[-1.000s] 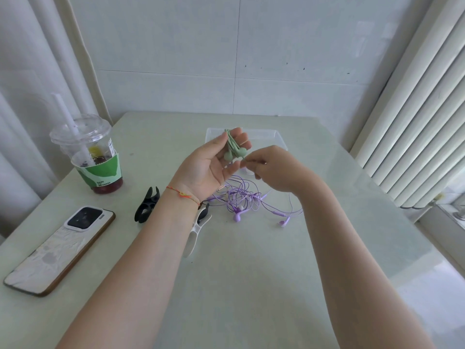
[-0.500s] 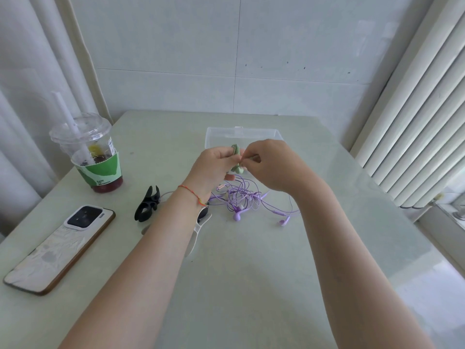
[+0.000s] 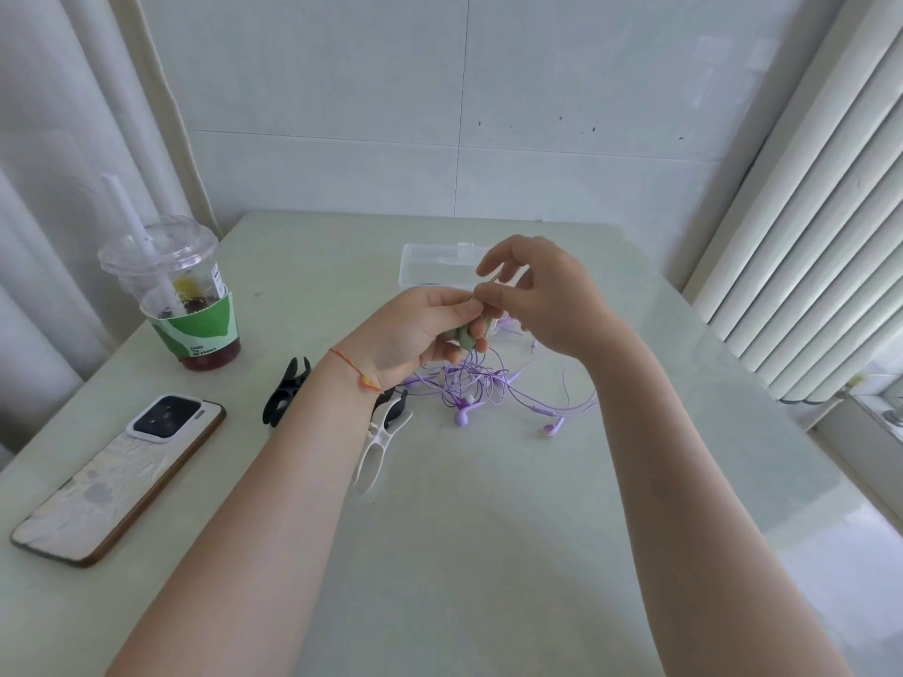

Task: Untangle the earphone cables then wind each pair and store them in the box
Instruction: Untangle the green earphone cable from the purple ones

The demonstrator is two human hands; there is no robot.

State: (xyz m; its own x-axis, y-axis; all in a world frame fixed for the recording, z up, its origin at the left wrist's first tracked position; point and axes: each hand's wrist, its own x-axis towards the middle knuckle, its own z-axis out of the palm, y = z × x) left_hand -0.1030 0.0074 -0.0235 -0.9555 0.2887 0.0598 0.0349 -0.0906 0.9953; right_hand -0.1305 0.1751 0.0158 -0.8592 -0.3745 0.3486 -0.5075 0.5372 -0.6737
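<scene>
Between the two hands, above the table (image 3: 479, 554) and just in front of the box (image 3: 415, 266), the green earphones (image 3: 466, 336) sit as a small bundle in the left hand (image 3: 415, 329), whose fingers are curled round the bundle with the thumb laid over its top. The right hand (image 3: 542, 295) pinches a thin green strand between thumb and forefinger at the top of the bundle; its other fingers are raised and loosely bent, holding nothing. The wind looks close to done, with the cable tail not yet secured. Risk one: if the pinch slips or the tail is pulled too hard, the coil may spring open in the left palm and need rewinding. Risk two: the purple earphones (image 3: 481, 388) lie in a loose tangle on the table directly below the hands; whether a loop hangs from the green bundle into that tangle cannot be told, and any such loop could snag when the bundle is carried to the box. Both forearms reach in from the near edge and converge, wrists held clear of the table, left palm turned toward the right hand. A black clip (image 3: 286, 390) and a white clip (image 3: 376, 447) lie beside the left wrist, a phone (image 3: 122, 476) and a cup (image 3: 181, 295) farther left.
</scene>
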